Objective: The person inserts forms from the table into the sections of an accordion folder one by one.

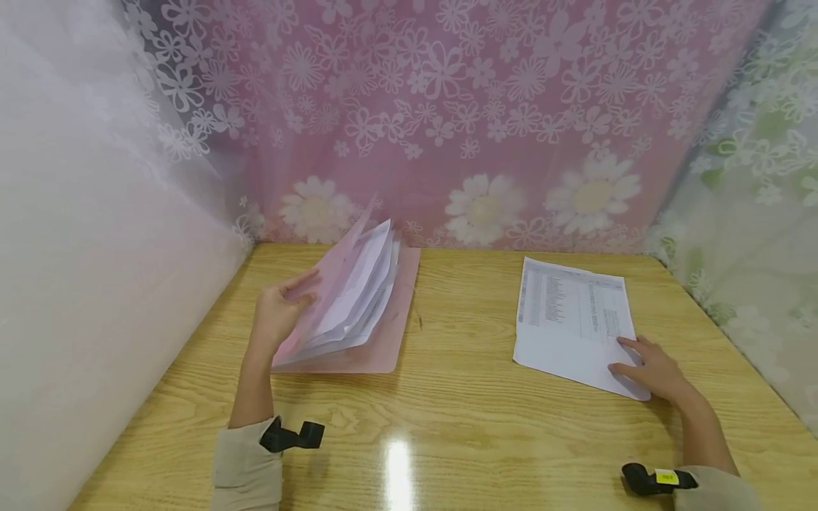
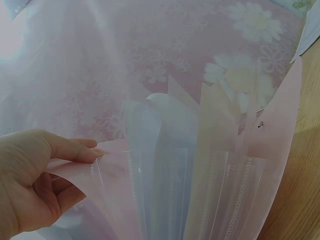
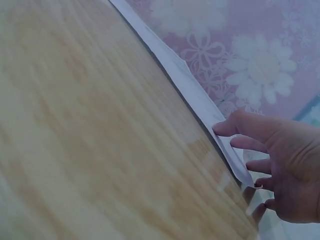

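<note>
On the left of the table lies a pink folder (image 1: 405, 305) with clear sleeves inside, several of them holding white sheets (image 1: 377, 284). Its front cover is raised, and the inner sleeves fan apart. My left hand (image 1: 281, 312) pinches the edge of that cover between thumb and fingers; in the left wrist view the hand (image 2: 35, 180) grips it at the left of the fanned sleeves (image 2: 175, 135). To the right, a printed sheet of paper (image 1: 569, 319) lies flat. My right hand (image 1: 658, 369) rests on its near right corner with relaxed fingers (image 3: 250, 145).
Both stand on a wood-grain table (image 1: 473, 426) with a glossy light reflection near the front. A pink flowered curtain (image 1: 409, 142) hangs along the back edge. A white sheet wall (image 1: 96, 213) borders the left, and a flowered one (image 1: 760, 213) the right.
</note>
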### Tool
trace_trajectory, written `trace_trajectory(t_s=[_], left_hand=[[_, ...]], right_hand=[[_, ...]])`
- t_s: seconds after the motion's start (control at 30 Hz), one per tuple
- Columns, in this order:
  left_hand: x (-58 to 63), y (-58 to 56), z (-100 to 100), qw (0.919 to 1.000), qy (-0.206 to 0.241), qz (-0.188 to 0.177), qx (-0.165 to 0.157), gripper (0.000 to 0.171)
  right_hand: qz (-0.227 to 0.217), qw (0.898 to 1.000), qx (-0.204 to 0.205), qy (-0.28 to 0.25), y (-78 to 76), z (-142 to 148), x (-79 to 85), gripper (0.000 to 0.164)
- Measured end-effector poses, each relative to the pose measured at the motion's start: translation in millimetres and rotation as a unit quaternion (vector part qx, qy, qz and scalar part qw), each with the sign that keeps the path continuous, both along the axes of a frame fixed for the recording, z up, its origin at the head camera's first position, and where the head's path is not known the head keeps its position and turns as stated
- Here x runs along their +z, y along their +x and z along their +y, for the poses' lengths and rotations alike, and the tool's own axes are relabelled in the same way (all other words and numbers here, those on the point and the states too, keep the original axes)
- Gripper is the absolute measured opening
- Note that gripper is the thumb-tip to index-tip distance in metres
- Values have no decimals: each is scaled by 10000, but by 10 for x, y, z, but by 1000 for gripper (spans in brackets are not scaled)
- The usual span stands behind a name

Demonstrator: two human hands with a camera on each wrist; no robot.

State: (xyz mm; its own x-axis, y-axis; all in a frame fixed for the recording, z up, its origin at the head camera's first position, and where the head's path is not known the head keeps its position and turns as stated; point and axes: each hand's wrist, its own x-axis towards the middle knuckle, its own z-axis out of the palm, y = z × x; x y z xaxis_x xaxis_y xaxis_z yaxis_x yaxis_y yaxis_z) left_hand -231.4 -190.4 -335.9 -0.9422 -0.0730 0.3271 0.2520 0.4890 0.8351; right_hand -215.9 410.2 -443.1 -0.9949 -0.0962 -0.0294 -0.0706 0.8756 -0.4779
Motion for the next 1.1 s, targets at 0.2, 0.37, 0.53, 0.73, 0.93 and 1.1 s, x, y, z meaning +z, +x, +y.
trace_trajectory(t_s=[0.2,0.37,0.53,0.73,0.93,1.1], left_hand=[[-13,-2,3,10000,-17,84,-4,37],[-14,-5,9,10000,-12,93,-12,37],[-4,0,7,10000,-23,81,-8,37],[-1,-4,5,9999,-111,82,21,38],[7,3,1,9999,-85,122,36,37],[6,12,-2,9999,-36,99,60,37]], right_hand=[[91,9995,-294,14,30,-37,-10,85],[410,9934,-936,520,60,-93,-14,90],[560,9874,-1342,622,68,-157,22,76],[609,9868,-1452,382,40,-205,51,56],[573,9821,-1656,-693,39,-206,71,48],[184,9654,-1608,-2043,59,-212,51,53]])
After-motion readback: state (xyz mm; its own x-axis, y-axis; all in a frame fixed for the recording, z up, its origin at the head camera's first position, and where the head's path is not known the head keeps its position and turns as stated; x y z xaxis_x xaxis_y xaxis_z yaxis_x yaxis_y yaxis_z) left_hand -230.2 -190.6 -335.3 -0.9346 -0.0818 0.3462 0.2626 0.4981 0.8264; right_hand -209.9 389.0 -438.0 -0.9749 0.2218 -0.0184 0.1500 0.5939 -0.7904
